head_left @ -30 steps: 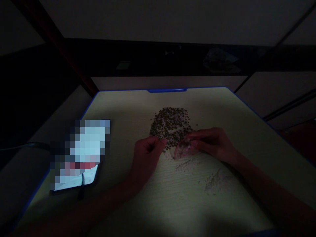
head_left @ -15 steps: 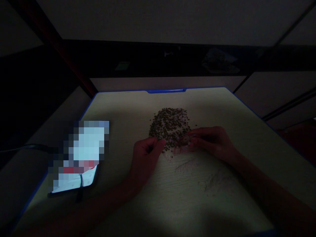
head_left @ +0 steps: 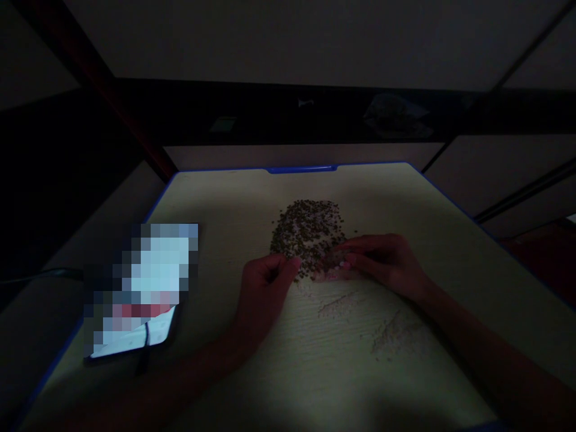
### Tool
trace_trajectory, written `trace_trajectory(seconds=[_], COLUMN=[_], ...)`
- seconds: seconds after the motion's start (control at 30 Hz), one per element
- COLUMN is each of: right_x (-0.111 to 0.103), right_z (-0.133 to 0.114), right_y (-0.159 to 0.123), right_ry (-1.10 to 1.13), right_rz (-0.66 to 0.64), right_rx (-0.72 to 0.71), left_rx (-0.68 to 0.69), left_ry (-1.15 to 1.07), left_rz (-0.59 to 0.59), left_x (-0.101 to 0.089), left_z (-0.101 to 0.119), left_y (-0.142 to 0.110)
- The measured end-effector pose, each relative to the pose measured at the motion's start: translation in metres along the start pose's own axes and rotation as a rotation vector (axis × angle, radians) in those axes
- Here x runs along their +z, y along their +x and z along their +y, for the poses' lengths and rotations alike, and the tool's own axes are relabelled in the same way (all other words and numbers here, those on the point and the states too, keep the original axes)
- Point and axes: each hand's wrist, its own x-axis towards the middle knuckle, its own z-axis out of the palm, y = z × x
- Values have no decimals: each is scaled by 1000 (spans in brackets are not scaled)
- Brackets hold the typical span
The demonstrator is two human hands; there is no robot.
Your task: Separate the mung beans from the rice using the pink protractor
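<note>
Basically a dim scene, pale wood-look counter (head_left: 243, 204) with a blue edge. Near left: lit device (head_left: 157, 327) lying flat, mostly pixelated, dark cable (head_left: 146, 336) across its near end. Near right, by the right forearm: faint patch of tiny pale bits (head_left: 398, 336); smaller pinkish scatter (head_left: 339, 305) a bit farther in. Left hand (head_left: 265, 291): grip closed, thumb against curled forefinger at the pile's near-left edge; can't tell if anything is pinched. Right hand (head_left: 389, 261): grip closed on a see-through pinkish piece (head_left: 330, 269), thin, maybe film, at the pile's near-right side. Pile of small dark pieces (head_left: 306, 231) sits on the counter just beyond and between the hands, one loose speck to its right. Far edge: blue bar (head_left: 302, 169). Behind, dark recess (head_left: 265, 108) with greenish flat item (head_left: 224, 124), small white item (head_left: 305, 103), crumpled bag-like thing (head_left: 396, 117), too dark for detail.
</note>
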Motion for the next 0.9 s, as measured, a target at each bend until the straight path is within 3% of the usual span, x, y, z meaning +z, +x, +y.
trace_trajectory(seconds=[0.57, 0.9], right_x=[12, 12], right_z=[-4, -5], right_y=[-1, -4], right_ry=[-42, -73], right_rz=[64, 51], right_rx=[-22, -118], left_rx=[-13, 36], left_ry=[-48, -148], left_rz=[28, 220], left_x=[0, -18], left_z=[0, -6], left_y=[2, 28])
